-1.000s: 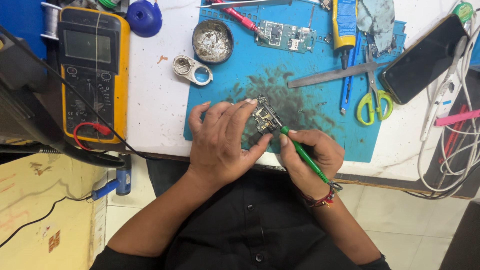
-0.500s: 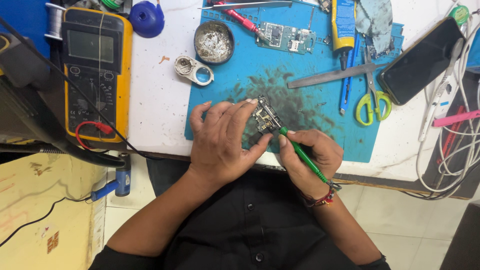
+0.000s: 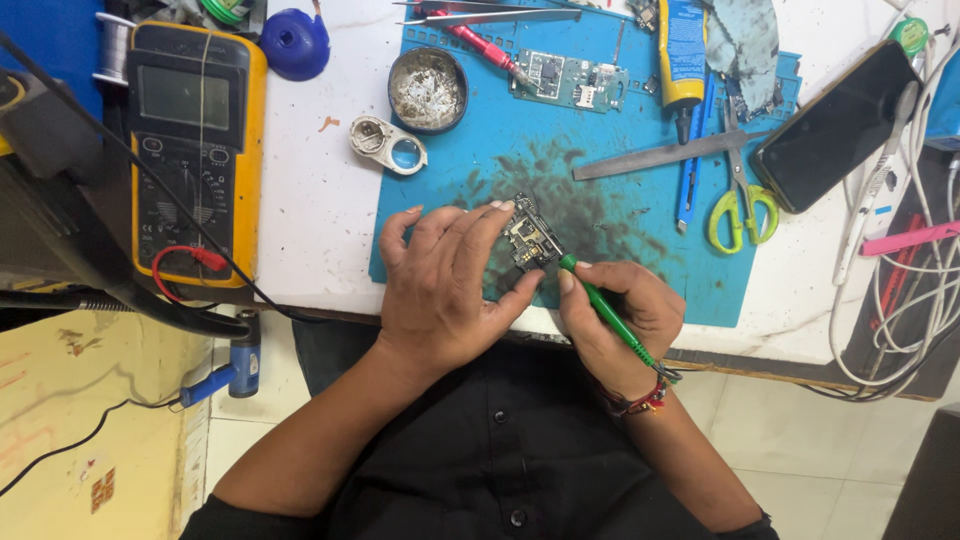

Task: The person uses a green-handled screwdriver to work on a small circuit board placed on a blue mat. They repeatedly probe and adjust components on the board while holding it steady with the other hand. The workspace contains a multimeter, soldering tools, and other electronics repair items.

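My left hand holds a small dark circuit board between thumb and fingers, just above the stained blue work mat. My right hand grips a green-handled tool like a pen, with its tip touching the lower right edge of the board. Both hands sit at the near edge of the white bench.
A yellow multimeter lies at the left with its leads. On the mat are a second circuit board, a round tin, a metal file, green-handled scissors and a red screwdriver. A dark phone and cables lie at the right.
The hands, the board and the green tool stay in place. The view has only shifted slightly.
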